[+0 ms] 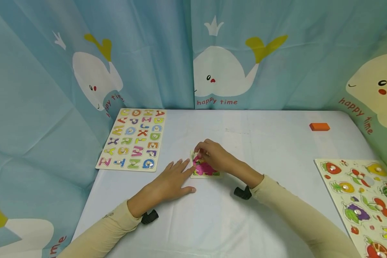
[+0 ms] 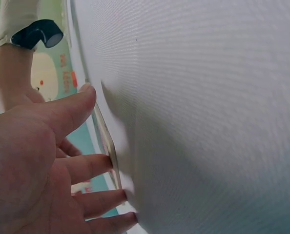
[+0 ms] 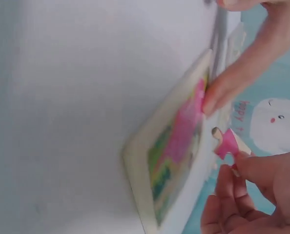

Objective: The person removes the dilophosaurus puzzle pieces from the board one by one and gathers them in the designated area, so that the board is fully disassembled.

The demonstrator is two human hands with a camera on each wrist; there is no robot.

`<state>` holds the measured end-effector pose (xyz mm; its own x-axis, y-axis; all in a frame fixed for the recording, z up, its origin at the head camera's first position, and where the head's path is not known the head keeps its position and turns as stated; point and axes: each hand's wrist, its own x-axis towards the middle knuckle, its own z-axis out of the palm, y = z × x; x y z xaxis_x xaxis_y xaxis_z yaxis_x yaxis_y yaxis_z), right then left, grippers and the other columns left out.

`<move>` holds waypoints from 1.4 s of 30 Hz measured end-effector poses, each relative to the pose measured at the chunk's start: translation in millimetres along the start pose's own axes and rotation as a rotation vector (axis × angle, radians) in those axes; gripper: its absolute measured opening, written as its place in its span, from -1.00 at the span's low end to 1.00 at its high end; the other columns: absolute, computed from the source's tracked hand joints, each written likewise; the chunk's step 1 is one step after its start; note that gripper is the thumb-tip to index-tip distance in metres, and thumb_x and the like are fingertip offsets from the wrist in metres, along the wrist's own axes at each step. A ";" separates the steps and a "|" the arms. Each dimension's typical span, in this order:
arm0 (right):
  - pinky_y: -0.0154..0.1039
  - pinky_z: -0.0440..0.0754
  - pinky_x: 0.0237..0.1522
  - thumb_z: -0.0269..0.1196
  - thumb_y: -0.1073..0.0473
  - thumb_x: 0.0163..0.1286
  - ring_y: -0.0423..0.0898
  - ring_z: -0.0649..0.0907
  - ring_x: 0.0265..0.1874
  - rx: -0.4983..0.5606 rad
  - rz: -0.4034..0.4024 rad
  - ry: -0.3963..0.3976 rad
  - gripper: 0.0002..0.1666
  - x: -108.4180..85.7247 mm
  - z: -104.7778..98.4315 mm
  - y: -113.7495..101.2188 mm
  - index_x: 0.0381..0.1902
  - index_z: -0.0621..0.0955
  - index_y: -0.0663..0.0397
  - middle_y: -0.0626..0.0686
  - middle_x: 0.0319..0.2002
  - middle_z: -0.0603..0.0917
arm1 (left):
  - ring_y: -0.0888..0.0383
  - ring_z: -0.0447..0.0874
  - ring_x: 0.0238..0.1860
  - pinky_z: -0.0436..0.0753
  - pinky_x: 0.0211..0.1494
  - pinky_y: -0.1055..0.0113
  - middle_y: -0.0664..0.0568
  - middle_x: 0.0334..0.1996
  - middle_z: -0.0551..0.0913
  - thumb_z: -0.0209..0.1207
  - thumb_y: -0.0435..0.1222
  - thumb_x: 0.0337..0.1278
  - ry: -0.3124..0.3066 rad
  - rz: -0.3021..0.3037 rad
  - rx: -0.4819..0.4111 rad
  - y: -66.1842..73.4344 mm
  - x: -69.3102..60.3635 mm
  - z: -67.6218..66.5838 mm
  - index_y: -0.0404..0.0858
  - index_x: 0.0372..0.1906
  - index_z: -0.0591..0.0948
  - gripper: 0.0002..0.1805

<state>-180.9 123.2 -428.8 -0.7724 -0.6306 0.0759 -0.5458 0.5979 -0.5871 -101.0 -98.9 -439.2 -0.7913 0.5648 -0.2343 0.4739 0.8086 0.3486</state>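
A small jigsaw board [image 1: 207,169] with a pink animal picture and pale rim lies flat on the white table. My right hand [image 1: 216,156] is above its upper part. In the right wrist view, the thumb and fingers of that hand pinch a pink-and-cream jigsaw piece [image 3: 228,145], raised off the board. My left hand [image 1: 171,183] lies to the board's left with fingers spread and straight. Its index fingertip touches the board's left side, and its thumb points away along the table. The right hand covers the board's top right part in the head view.
An alphabet peg board [image 1: 129,140] lies at the back left. On the right lies a fruit peg board [image 1: 358,191], partly out of frame. An orange block [image 1: 319,127] sits near the back right. Whale-printed curtains [image 1: 167,53] hang behind and beside the table [image 1: 193,222].
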 end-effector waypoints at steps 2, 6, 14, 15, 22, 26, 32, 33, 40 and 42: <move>-0.11 0.73 0.00 0.24 0.41 0.53 -0.03 0.66 -0.15 0.037 -0.003 0.011 -0.78 -2.0 -7.5 0.4 0.06 0.69 0.17 0.09 -0.16 0.64 | -0.25 0.05 0.68 0.07 0.67 -0.25 -0.20 0.67 0.14 0.19 0.18 0.46 -0.005 -0.005 0.000 0.4 0.0 -0.4 -0.15 0.64 0.32 -0.16; -0.05 0.73 -0.01 0.24 0.44 0.52 0.01 0.69 -0.10 0.052 -0.013 0.051 -0.74 -8.0 -28.5 7.1 0.08 0.72 0.18 0.09 -0.14 0.67 | -0.25 0.05 0.68 0.07 0.68 -0.25 -0.19 0.68 0.14 0.19 0.18 0.46 -0.011 -0.013 -0.004 0.4 -0.5 -0.3 -0.14 0.64 0.31 -0.16; -0.03 0.68 -0.04 0.24 0.37 0.55 0.09 0.74 -0.11 0.065 0.137 0.020 -0.83 -33.5 -77.1 41.8 0.03 0.68 0.24 0.10 -0.17 0.77 | -0.25 0.04 0.68 0.05 0.68 -0.25 -0.19 0.68 0.12 0.20 0.16 0.46 -0.010 -0.015 -0.021 0.2 -2.3 0.4 -0.14 0.65 0.30 -0.16; -0.05 0.68 -0.06 0.25 0.35 0.56 0.09 0.75 -0.12 0.066 0.166 0.010 -0.86 -37.2 -81.8 47.2 0.00 0.68 0.24 0.10 -0.17 0.78 | -0.25 0.03 0.68 0.05 0.68 -0.24 -0.19 0.68 0.12 0.20 0.15 0.46 -0.010 -0.015 -0.022 0.1 -2.4 0.7 -0.14 0.65 0.30 -0.16; -0.24 0.62 -0.09 0.26 0.25 0.58 -0.01 0.70 -0.14 0.052 0.285 -0.044 -0.88 -59.6 -103.4 87.2 -0.10 0.70 0.19 0.05 -0.20 0.79 | -0.25 0.05 0.68 0.07 0.68 -0.25 -0.18 0.68 0.13 0.21 0.16 0.46 -0.007 -0.014 -0.015 -0.9 -2.4 1.6 -0.14 0.64 0.31 -0.16; -0.29 0.60 -0.11 0.28 0.23 0.58 -0.04 0.64 -0.15 0.068 0.318 -0.060 -0.87 -65.9 -104.5 102.8 -0.10 0.71 0.18 0.05 -0.20 0.76 | -0.24 0.05 0.68 0.07 0.68 -0.23 -0.18 0.68 0.12 0.20 0.16 0.46 -0.009 -0.011 -0.008 -1.5 -2.1 1.6 -0.13 0.65 0.30 -0.16; -0.13 0.57 -0.07 0.27 0.21 0.58 -0.01 0.62 -0.17 0.031 0.359 -0.038 -0.85 -66.3 -95.2 112.0 -0.10 0.69 0.20 0.09 -0.20 0.74 | -0.24 0.05 0.68 0.09 0.68 -0.23 -0.18 0.68 0.13 0.21 0.16 0.45 -0.009 -0.008 -0.004 -2.0 -1.6 1.0 -0.12 0.65 0.30 -0.16; -0.11 0.57 -0.07 0.27 0.21 0.58 0.00 0.61 -0.18 0.017 0.364 -0.031 -0.86 -66.1 -93.4 112.8 -0.11 0.68 0.21 0.09 -0.21 0.73 | -0.24 0.04 0.68 0.08 0.68 -0.22 -0.17 0.69 0.12 0.21 0.16 0.46 -0.012 -0.007 -0.003 -1.8 -1.5 0.7 -0.12 0.65 0.29 -0.16; -0.06 0.59 -0.10 0.28 0.32 0.54 0.01 0.63 -0.21 -0.045 0.349 0.004 -0.92 -66.0 -82.3 116.3 -0.15 0.68 0.25 0.14 -0.23 0.72 | -0.24 0.03 0.68 0.17 0.66 -0.21 -0.16 0.69 0.10 0.22 0.13 0.46 -0.011 0.001 -0.015 -2.1 -0.8 1.1 -0.13 0.66 0.27 -0.15; -0.04 0.61 -0.09 0.28 0.34 0.54 0.02 0.64 -0.20 -0.043 0.343 0.009 -0.94 -65.5 -80.5 116.0 -0.14 0.68 0.27 0.15 -0.22 0.73 | -0.24 0.03 0.68 0.19 0.65 -0.21 -0.17 0.69 0.10 0.23 0.12 0.46 -0.012 0.000 -0.019 -2.4 -0.7 1.4 -0.13 0.66 0.27 -0.15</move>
<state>-219.7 273.8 -437.0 -0.9162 -0.3845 -0.1128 -0.2666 0.7950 -0.5449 -101.0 -100.9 -441.2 -0.7867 0.5667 -0.2448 0.4665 0.8055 0.3655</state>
